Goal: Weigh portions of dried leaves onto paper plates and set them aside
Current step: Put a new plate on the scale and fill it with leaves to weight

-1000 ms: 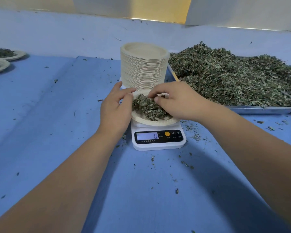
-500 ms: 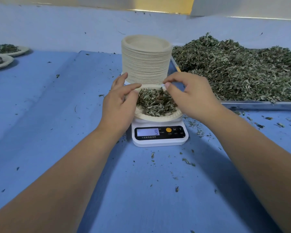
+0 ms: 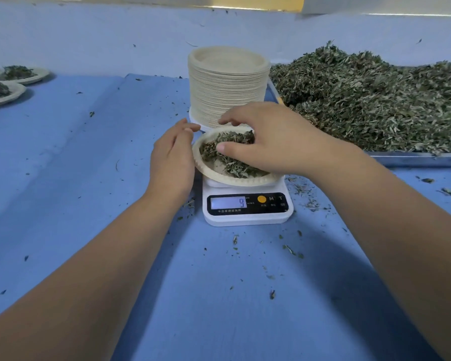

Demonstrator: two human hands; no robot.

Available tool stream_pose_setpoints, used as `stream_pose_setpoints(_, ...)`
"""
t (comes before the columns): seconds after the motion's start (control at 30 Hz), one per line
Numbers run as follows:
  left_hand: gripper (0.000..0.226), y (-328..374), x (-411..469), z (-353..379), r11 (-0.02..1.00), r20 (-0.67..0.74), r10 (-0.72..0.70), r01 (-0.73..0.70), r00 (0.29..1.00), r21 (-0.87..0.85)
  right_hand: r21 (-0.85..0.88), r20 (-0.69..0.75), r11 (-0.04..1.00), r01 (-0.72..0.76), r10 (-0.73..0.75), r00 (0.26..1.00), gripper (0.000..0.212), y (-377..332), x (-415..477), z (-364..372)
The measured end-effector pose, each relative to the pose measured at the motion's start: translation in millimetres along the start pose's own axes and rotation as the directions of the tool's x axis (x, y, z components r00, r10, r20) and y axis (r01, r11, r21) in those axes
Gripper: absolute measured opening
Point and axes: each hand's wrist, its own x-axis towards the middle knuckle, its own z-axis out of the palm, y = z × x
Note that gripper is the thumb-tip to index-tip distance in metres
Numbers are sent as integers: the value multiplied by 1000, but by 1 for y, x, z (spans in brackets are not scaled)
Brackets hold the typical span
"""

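A paper plate point(image 3: 235, 179) with a portion of dried leaves point(image 3: 235, 166) sits on a white digital scale point(image 3: 248, 217) whose display reads 9. My left hand point(image 3: 173, 157) is at the plate's left rim, fingers straight and together, touching or nearly touching it. My right hand point(image 3: 276, 139) is spread over the plate; its thumb lies on the leaves and its fingers reach past the far rim. It hides the plate's right half.
A tall stack of empty paper plates point(image 3: 227, 84) stands right behind the scale. A metal tray point(image 3: 414, 158) heaped with dried leaves point(image 3: 375, 100) fills the right. Two filled plates point(image 3: 24, 74) point(image 3: 0, 92) lie at the far left. Leaf crumbs litter the blue cloth.
The scale reading went from 0 to 9. My right hand moved from the plate's right rim to over the leaves. My left hand stayed at the left rim.
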Motion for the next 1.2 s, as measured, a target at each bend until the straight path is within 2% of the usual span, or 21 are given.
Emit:
stream_pose_setpoints(0.07,37,0,1,-2,1000,-28,-30,30,999,10,-98,99,995,5,5,995,52,-6,14,0)
stream_pose_setpoints(0.17,34,2,0,-3,999,-31,-40,40,999,3,-137,177,990,32,-8,984,35,-11,28,4)
stream_pose_setpoints(0.3,33,2,-1,-1,999,-42,-44,44,998,1,-84,72,995,53,-47,996,18,-11,33,1)
stream_pose_setpoints(0.47,32,-2,3,-1,999,-24,-29,30,999,23,94,-125,994,-49,60,990,9,-4,35,-20)
stream_pose_setpoints(0.63,36,3,-2,2,1000,-4,12,-12,1000,-9,158,-162,984,-81,107,981,11,-4,31,-22)
stream_pose_setpoints(0.8,35,1,-3,2,998,14,55,-55,998,21,260,-255,954,-149,217,942,14,3,24,-24)
stream_pose_setpoints(0.87,30,-2,-2,2,998,24,54,-55,998,22,298,-323,938,-175,272,906,16,14,19,-28)
stream_pose_setpoints(0.97,35,-4,0,2,998,32,43,-45,999,45,355,-437,896,-267,411,800,15,45,8,-36)
stream_pose_setpoints(1.03,39,-4,0,2,997,29,38,-40,999,63,317,-473,878,-358,473,743,11,70,-3,-35)
stream_pose_setpoints(1.1,41,-3,-1,2,997,27,34,-36,999,73,254,-419,851,-460,525,741,18,94,-16,-28)
stream_pose_setpoints(1.2,43,-3,0,1,997,30,34,-36,999,71,125,-204,806,-579,592,780,46,114,-28,-11)
